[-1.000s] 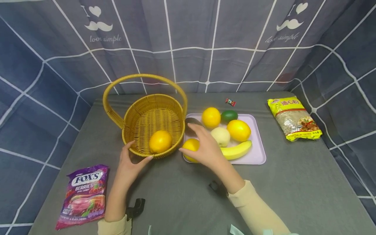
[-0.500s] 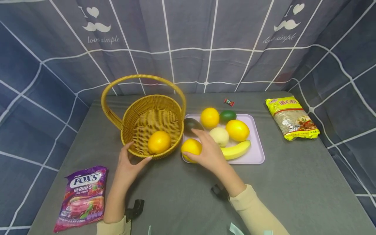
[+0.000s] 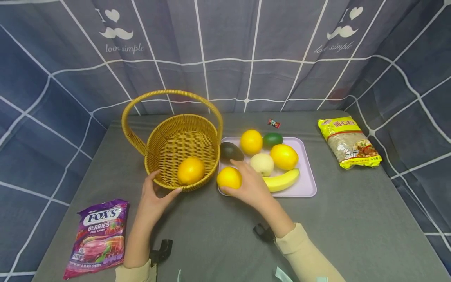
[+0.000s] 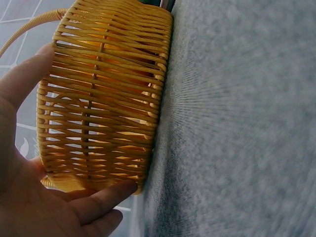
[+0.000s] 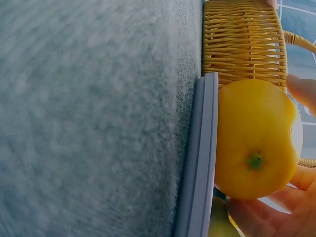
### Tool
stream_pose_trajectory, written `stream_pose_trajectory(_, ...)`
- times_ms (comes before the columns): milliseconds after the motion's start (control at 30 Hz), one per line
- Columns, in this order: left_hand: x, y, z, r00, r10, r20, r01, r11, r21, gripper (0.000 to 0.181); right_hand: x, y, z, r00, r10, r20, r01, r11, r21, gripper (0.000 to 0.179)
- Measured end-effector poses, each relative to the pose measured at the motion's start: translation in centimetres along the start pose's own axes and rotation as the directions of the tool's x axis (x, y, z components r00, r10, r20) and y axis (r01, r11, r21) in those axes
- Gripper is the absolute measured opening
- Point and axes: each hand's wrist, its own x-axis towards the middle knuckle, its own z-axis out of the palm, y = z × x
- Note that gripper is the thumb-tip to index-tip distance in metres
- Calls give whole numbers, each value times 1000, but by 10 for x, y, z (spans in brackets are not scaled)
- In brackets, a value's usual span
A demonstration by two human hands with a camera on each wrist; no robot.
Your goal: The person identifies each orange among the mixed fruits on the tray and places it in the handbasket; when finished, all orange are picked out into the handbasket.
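Observation:
A wicker basket (image 3: 186,152) with a tall arched handle stands at the left, one orange (image 3: 191,171) inside it. My left hand (image 3: 155,199) holds the basket's near rim; in the left wrist view its thumb (image 4: 29,74) lies on the rim and its fingers spread along the woven side. My right hand (image 3: 251,186) grips a second orange (image 3: 229,178) at the near left corner of the lilac tray (image 3: 308,184). Seen from the right wrist, this orange (image 5: 254,143) shows its green stem mark, with fingertips against its side and the thumb close above.
The tray also bears a dark avocado (image 3: 230,151), a banana (image 3: 283,181), a pale round fruit (image 3: 262,164), a green fruit (image 3: 273,140) and two more yellow-orange fruits (image 3: 251,141). A purple candy bag (image 3: 98,239), a yellow pasta bag (image 3: 349,141) and a small wrapped candy (image 3: 274,123) lie around.
My right hand has closed in around the orange at the tray's near left corner. The left hand stays on the basket rim, and the view has shifted slightly.

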Motion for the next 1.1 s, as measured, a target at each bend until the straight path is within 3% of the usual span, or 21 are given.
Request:
stream_pose_trajectory(300,0,-3,1,1000,14,-8,-14,1000,3,98,1,4,8,999,-20,34,21,999,-27,81)
stream_pose_trajectory(1100,0,-4,0,1000,21,1,-21,1000,-9,98,2,4,10,1000,-20,11,20,1000,-24,77)
